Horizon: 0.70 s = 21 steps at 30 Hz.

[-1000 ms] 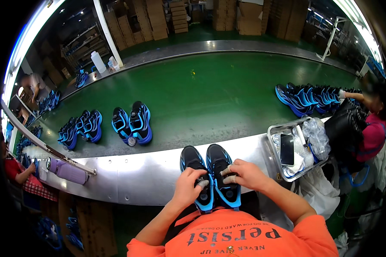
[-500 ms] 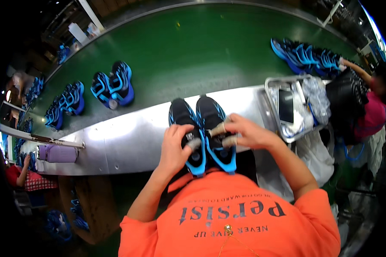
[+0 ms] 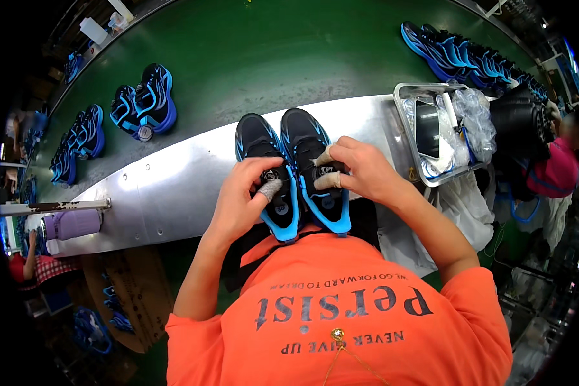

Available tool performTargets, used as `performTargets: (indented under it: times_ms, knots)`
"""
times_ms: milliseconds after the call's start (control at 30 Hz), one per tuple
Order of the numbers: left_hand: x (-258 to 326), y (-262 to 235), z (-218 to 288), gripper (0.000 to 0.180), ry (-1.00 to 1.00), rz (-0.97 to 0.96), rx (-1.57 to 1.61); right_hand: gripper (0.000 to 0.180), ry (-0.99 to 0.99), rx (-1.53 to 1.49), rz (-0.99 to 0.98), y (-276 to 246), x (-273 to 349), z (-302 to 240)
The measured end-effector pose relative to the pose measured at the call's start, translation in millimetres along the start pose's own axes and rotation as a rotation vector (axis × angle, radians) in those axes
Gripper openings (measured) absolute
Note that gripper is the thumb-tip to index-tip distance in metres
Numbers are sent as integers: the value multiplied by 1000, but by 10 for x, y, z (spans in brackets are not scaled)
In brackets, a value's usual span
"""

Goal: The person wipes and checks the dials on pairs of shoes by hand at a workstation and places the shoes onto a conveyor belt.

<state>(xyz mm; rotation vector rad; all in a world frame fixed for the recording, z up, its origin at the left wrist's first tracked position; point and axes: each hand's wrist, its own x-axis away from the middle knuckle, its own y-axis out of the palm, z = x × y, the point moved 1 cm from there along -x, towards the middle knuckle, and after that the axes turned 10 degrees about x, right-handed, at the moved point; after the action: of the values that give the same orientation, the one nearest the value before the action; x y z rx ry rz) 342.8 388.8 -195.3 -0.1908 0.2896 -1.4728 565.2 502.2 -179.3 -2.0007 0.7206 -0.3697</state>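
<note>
Pinching tongue of right shoe (image 3: 315, 168) with right hand (image 3: 360, 170); left hand (image 3: 241, 206) pressing left shoe (image 3: 267, 177). Pair on near steel ledge (image 3: 167, 193), light, soft uppers; grip stiffer heels.

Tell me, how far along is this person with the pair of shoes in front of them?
Seemingly mid-way. Both black-and-blue shoes sit side by side on the metal ledge, so placing looks done. In hand: the left hand presses on the left shoe's tongue, the right hand on the right one's. Left: other pairs on the green belt, like one pair, lie apart.
</note>
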Motion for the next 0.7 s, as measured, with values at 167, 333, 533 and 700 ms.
performTargets:
  times_ms: [167, 333, 533, 700]
  knots:
    - [-43, 89, -31, 35, 17, 55, -128, 34, -205, -175, -82, -6, -58, 64]
    - [-73, -18, -56, 38, -56, -14, -38, 35, -73, -89, 9, 37, -51, 59]
    - [-131, 43, -49, 39, 0, 53, -148, 37, -10, -114, -68, 33, -88, 28]
    - [-114, 25, -99, 37, -31, 41, 12, 36, -140, -187, 38, 36, -53, 151]
